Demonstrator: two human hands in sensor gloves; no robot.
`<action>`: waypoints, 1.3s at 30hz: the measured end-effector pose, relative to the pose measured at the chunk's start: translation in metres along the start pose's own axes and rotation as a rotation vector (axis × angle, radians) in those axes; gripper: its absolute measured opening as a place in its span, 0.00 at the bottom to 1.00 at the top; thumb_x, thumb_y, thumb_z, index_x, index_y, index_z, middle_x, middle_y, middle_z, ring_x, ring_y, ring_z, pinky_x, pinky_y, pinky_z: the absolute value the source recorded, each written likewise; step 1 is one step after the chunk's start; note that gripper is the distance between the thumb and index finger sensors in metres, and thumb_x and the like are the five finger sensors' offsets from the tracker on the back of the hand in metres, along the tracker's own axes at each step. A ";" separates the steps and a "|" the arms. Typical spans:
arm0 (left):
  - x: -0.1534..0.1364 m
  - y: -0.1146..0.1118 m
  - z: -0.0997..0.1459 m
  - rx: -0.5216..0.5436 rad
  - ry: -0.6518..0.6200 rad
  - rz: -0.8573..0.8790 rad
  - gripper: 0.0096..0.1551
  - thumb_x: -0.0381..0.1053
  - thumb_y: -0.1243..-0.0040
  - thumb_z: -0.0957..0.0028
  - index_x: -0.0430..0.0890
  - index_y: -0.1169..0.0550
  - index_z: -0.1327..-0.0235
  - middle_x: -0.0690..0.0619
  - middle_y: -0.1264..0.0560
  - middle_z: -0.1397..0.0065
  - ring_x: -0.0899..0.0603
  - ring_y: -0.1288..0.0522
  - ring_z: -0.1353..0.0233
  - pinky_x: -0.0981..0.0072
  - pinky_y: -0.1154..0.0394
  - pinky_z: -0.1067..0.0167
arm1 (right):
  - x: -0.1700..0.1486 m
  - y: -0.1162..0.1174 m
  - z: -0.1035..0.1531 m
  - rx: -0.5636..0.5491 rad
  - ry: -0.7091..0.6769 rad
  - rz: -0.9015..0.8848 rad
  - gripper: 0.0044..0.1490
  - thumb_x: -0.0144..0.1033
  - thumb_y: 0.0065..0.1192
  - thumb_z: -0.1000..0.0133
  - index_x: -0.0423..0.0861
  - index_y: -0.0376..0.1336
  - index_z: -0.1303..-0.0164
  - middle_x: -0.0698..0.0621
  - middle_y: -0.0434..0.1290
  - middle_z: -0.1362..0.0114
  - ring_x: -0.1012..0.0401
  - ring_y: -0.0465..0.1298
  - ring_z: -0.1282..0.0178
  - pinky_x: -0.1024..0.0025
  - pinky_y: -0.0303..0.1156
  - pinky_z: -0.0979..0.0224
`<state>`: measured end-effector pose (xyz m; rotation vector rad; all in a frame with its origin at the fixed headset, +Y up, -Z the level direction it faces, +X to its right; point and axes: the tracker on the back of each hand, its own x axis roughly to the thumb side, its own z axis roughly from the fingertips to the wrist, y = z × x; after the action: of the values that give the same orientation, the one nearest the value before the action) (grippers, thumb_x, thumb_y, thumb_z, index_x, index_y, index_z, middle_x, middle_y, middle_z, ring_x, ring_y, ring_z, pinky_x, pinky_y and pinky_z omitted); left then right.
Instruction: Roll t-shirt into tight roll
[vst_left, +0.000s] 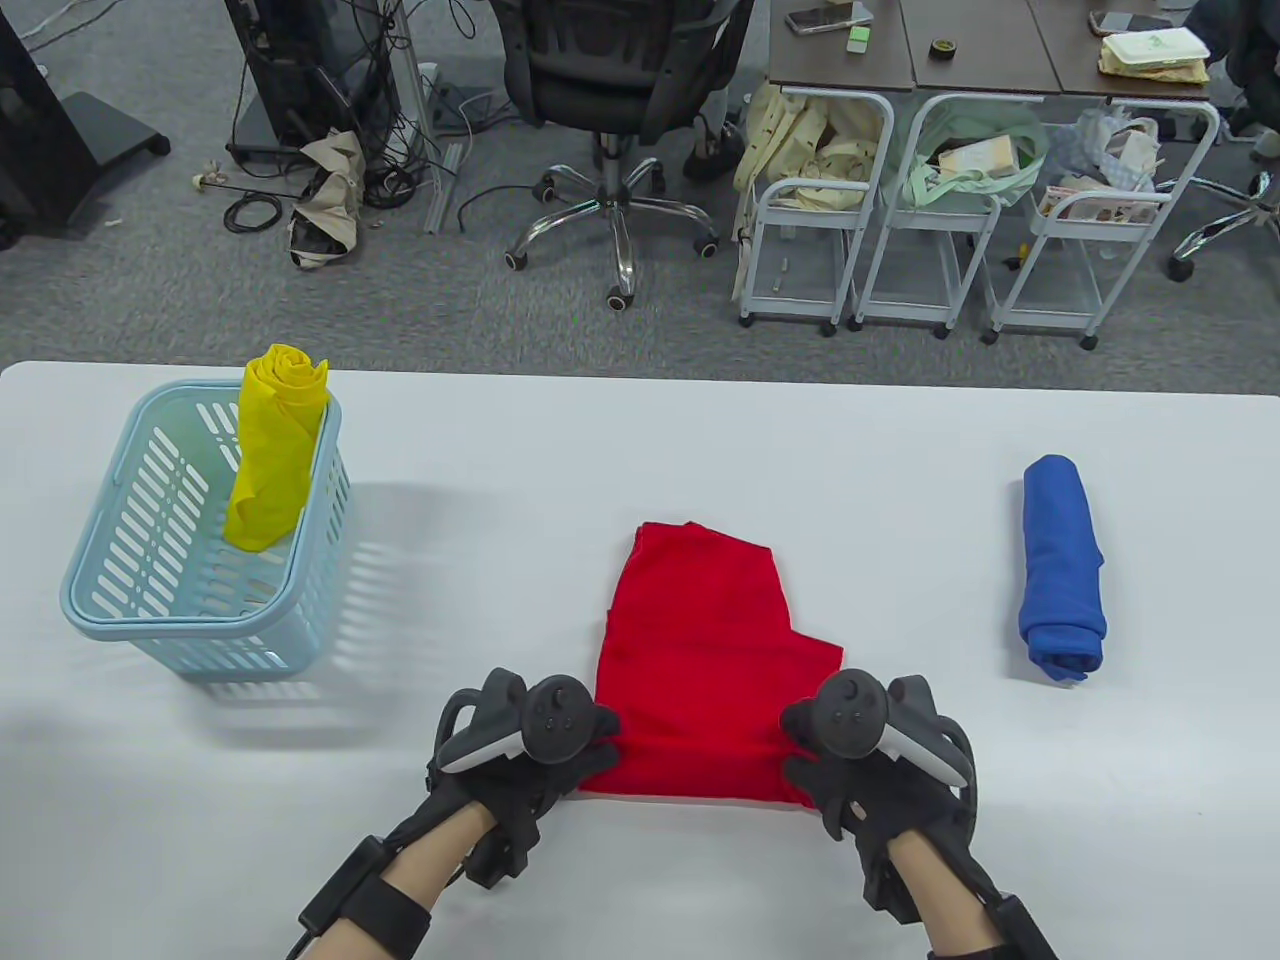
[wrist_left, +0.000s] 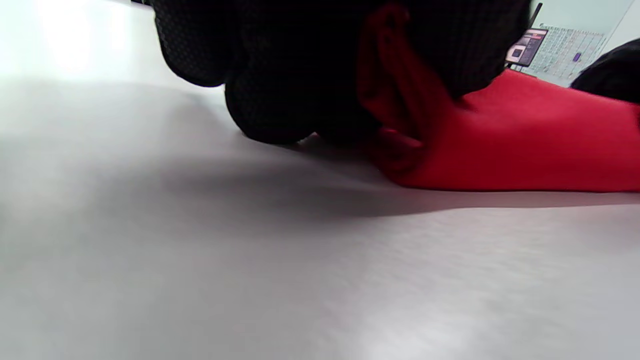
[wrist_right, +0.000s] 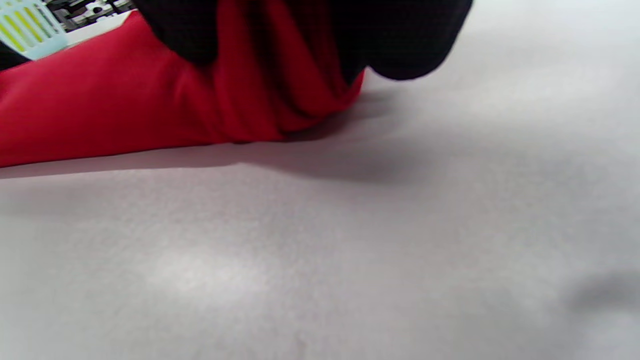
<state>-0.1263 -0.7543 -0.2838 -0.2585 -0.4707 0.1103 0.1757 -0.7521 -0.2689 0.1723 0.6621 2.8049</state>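
White tabletop (vst_left: 640, 440). Folded red cotton t-shirt (vst_left: 700, 650) lies flat at its near-middle, pale blue slatted plastic basket (vst_left: 190, 560) well to its left. Left hand (vst_left: 520, 750) and right hand (vst_left: 870, 750) each pinch a near corner of the shirt, fabric bunched between curled fingers. Judgement: start the first turn small, keep both corners level, pull taut while rolling away.

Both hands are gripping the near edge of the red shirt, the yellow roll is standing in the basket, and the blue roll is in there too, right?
Not quite. The blue roll lies on the table, right of the red shirt, as the table view shows. The rest holds: left hand and right hand grip the near edge, yellow roll stands in the basket.
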 end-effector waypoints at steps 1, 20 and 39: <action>0.002 0.002 0.002 0.026 0.031 -0.089 0.26 0.60 0.45 0.42 0.55 0.23 0.32 0.55 0.18 0.37 0.46 0.18 0.39 0.43 0.30 0.28 | 0.000 0.001 0.000 -0.004 0.011 -0.004 0.39 0.49 0.59 0.40 0.51 0.49 0.23 0.49 0.61 0.25 0.64 0.77 0.42 0.64 0.74 0.39; 0.044 -0.009 0.010 -0.053 -0.184 -0.214 0.37 0.62 0.41 0.46 0.60 0.35 0.21 0.54 0.36 0.17 0.44 0.31 0.23 0.51 0.32 0.25 | -0.021 -0.033 0.031 -0.247 0.204 0.109 0.35 0.46 0.66 0.43 0.53 0.57 0.26 0.49 0.65 0.26 0.57 0.77 0.39 0.57 0.72 0.36; 0.022 0.002 0.005 -0.020 -0.126 -0.099 0.26 0.54 0.46 0.40 0.58 0.29 0.27 0.56 0.23 0.28 0.45 0.23 0.29 0.49 0.26 0.30 | 0.003 -0.005 0.008 -0.007 -0.141 0.133 0.34 0.41 0.60 0.40 0.58 0.54 0.23 0.53 0.61 0.20 0.52 0.67 0.23 0.53 0.64 0.27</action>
<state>-0.1094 -0.7481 -0.2709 -0.2480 -0.6093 0.0259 0.1753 -0.7435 -0.2636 0.4236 0.6298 2.8863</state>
